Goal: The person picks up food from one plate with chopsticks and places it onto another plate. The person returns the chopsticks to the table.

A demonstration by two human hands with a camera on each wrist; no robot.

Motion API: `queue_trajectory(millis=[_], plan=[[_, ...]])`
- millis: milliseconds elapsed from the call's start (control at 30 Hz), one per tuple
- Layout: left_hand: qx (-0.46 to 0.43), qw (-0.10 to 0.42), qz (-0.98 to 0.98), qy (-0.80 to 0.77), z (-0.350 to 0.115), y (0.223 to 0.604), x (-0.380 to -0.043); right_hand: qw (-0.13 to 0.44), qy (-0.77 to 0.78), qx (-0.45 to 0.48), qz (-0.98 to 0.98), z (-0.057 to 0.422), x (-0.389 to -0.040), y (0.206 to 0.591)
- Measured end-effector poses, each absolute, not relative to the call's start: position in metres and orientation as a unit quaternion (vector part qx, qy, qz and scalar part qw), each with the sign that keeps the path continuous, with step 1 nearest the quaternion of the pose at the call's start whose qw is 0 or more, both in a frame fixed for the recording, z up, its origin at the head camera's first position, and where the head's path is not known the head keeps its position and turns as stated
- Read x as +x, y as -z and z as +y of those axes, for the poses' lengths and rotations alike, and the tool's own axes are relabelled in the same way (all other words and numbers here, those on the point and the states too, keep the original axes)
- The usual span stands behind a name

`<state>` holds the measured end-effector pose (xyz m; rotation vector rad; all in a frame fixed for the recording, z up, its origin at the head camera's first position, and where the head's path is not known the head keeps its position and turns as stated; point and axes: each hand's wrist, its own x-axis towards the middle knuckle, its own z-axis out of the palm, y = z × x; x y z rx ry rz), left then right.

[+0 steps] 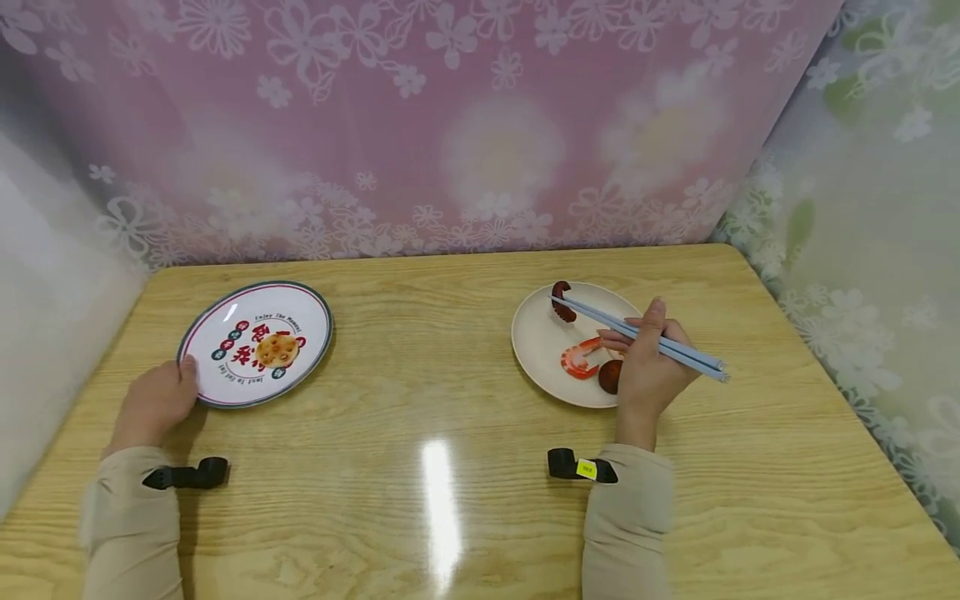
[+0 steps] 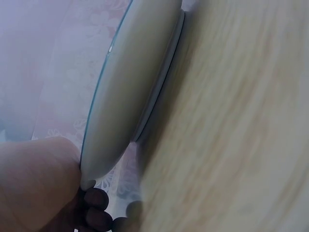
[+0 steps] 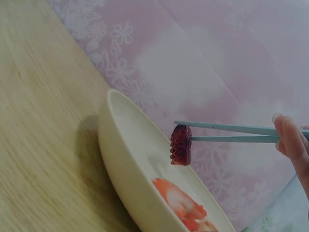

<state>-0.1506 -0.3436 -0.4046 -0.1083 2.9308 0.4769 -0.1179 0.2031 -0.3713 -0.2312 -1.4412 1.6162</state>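
On the left, my left hand (image 1: 159, 402) grips the near rim of a white plate (image 1: 213, 375) with red and green edge lines and printed lettering. The thumb lies on top and the fingers curl under the rim. My right hand (image 1: 652, 371) holds a pair of light blue chopsticks (image 3: 231, 139). Their tips pinch a dark red octopus tentacle piece (image 3: 180, 146) with suckers, which hangs above a cream plate (image 1: 534, 342). On that plate lie an orange and white shrimp (image 1: 579, 360) and a round brown piece (image 1: 610, 377), partly hidden by the right hand.
Both plates stand on a wood-grain table (image 1: 420, 350), wide apart. A pink flowered curtain (image 1: 480, 150) hangs along the far edge, with pale flowered cloth (image 1: 885, 250) on the right side. Black cameras are strapped at both wrists.
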Motion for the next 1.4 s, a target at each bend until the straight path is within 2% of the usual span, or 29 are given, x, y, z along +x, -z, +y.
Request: queue_trajectory(millis=[367,733,1167,1400], plan=[[-0.039,0.077,0.982,-0.168,-0.342,0.407,-0.149,0.463,-0.652,-0.093,-0.594,0.197,-0.119,0.373],[-0.05,0.094,0.98,-0.168,-0.338,0.4,-0.147,0.463,-0.639,-0.095,-0.606,0.195,-0.118,0.372],[-0.055,0.092,0.98,-0.167,-0.339,0.401,-0.148,0.432,-0.674,-0.096,-0.592,0.191,-0.12,0.372],[-0.049,0.081,0.981,-0.169,-0.339,0.402,-0.148,0.437,-0.669,-0.083,-0.596,0.185,-0.121,0.368]])
